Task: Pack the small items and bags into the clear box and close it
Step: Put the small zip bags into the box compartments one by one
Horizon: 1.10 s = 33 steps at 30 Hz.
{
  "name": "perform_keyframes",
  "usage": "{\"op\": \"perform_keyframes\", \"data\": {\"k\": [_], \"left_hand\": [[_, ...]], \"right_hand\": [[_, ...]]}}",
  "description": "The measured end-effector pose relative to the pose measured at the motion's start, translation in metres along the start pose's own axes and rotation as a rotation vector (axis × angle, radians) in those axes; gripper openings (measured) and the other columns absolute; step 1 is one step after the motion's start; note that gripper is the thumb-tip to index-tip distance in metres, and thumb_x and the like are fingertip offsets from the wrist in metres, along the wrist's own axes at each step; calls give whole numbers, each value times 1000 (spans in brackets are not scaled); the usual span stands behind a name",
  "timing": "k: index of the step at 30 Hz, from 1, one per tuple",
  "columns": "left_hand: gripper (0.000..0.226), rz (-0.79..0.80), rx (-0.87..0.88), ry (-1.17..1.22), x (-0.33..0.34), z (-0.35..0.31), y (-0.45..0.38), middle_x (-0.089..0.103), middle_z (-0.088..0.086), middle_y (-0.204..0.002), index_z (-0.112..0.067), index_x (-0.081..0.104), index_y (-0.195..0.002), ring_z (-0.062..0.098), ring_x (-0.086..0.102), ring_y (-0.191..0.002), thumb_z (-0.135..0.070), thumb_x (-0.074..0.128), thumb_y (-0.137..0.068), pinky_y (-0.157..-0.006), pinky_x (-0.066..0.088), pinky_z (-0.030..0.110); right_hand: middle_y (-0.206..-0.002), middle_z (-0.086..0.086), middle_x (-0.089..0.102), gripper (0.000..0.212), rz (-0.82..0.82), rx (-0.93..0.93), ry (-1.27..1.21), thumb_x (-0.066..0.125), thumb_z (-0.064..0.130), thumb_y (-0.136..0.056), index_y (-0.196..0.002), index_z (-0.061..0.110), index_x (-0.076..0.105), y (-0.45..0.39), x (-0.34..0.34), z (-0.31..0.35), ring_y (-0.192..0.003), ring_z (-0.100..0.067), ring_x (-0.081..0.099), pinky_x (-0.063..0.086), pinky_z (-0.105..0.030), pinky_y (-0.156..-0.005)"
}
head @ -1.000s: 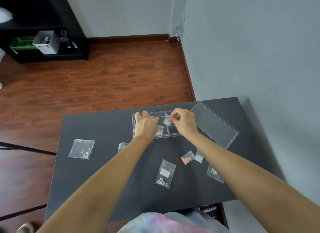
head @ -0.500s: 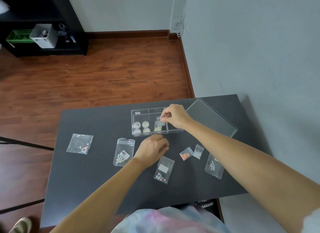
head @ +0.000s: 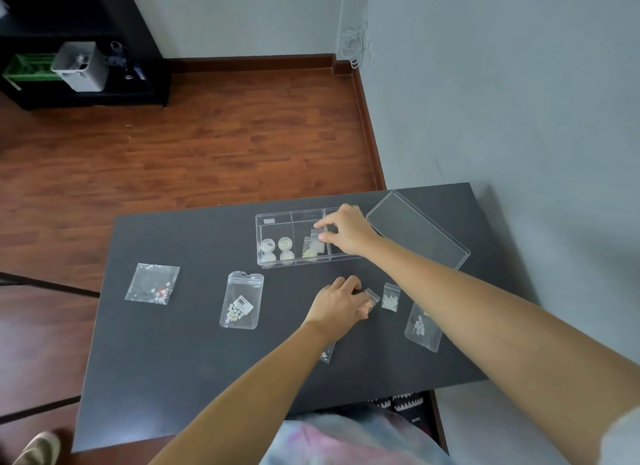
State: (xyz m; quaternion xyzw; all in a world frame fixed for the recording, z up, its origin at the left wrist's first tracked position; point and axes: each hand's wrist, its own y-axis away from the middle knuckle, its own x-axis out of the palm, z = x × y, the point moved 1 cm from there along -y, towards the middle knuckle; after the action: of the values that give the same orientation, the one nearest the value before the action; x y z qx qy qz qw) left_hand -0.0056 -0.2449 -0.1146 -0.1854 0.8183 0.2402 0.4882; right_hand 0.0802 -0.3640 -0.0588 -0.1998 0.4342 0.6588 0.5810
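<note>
Item: clear box, sitting open on the dark table, divided into compartments; four small round pots are lying in its left one. My right hand is reaching over the middle compartment, thumb and forefinger pinching a tiny bag. Lid is lying just right of the box. My left hand is resting on the table, fingertips closing on a small orange-filled bag. Other bags: white-bead bag, barcode bag, square bag far left.
</note>
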Motion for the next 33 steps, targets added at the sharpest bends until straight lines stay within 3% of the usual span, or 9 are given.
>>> {"op": "perform_keyframes", "data": {"k": [6,12,15,19,24,27,29,31,33], "left_hand": [[27,47,-88,-2,-4,-11,-9,52,7,-120,-8,63,-106,27,52,-98,-29,63,-88,-76,52,39],[57,177,-193,52,-14,-20,-23,42,10,-125,-18,44,-130,31,56,-105,-18,73,-81,-78,53,42],[50,221,-209,41,-17,-20,-28,42,12,-123,-15,48,-124,33,53,-110,-19,74,-81,-81,52,45],[43,254,-211,3,-16,-19,-31,44,12,-123,-11,56,-119,32,51,-113,-22,73,-82,-84,52,45],[18,237,-235,109,-24,-15,-25,65,11,-108,-13,62,-101,34,63,-98,-16,67,-84,-73,48,36],[4,157,-291,276,-35,-5,-12,69,13,-96,-12,62,-89,34,64,-88,-12,60,-85,-68,47,34],[4,83,-297,327,-48,1,-4,70,13,-96,-11,62,-89,33,64,-88,-12,58,-89,-73,51,35],[8,-2,-266,346,-63,9,4,71,11,-97,-8,62,-92,31,64,-90,-14,56,-92,-81,53,40],[12,-101,-221,383,-76,19,11,71,9,-93,-6,61,-89,30,63,-88,-13,54,-94,-80,52,42]], "right_hand": [[-94,-1,51,31,-216,-22,-115,63,18,-90,-121,21,66,29,-15,-15,-82,-15,50,42,-27,-86],[-65,8,51,5,-351,93,-146,67,16,-86,-87,19,70,79,-22,-58,-63,-7,49,35,-9,-63],[-62,11,50,8,-248,186,-103,70,12,-83,-81,19,68,102,-11,-86,-62,-9,50,35,-12,-60],[-80,4,56,20,-34,265,-27,78,13,-76,-93,15,68,119,5,-104,-77,-17,57,41,-23,-70],[-100,-2,57,37,-11,245,69,82,22,-72,-102,12,62,124,12,-105,-92,-20,56,48,-33,-82],[-101,-5,57,28,2,245,67,79,15,-72,-95,11,63,122,9,-103,-93,-24,58,49,-37,-83],[-99,-6,59,20,28,244,80,77,12,-71,-86,11,64,119,5,-100,-90,-24,60,51,-39,-81],[-93,-3,59,15,72,241,111,76,10,-71,-75,14,61,116,3,-98,-82,-24,61,52,-36,-74],[-80,1,56,19,118,232,139,73,8,-70,-65,14,56,112,2,-95,-70,-20,56,46,-31,-65]]}}
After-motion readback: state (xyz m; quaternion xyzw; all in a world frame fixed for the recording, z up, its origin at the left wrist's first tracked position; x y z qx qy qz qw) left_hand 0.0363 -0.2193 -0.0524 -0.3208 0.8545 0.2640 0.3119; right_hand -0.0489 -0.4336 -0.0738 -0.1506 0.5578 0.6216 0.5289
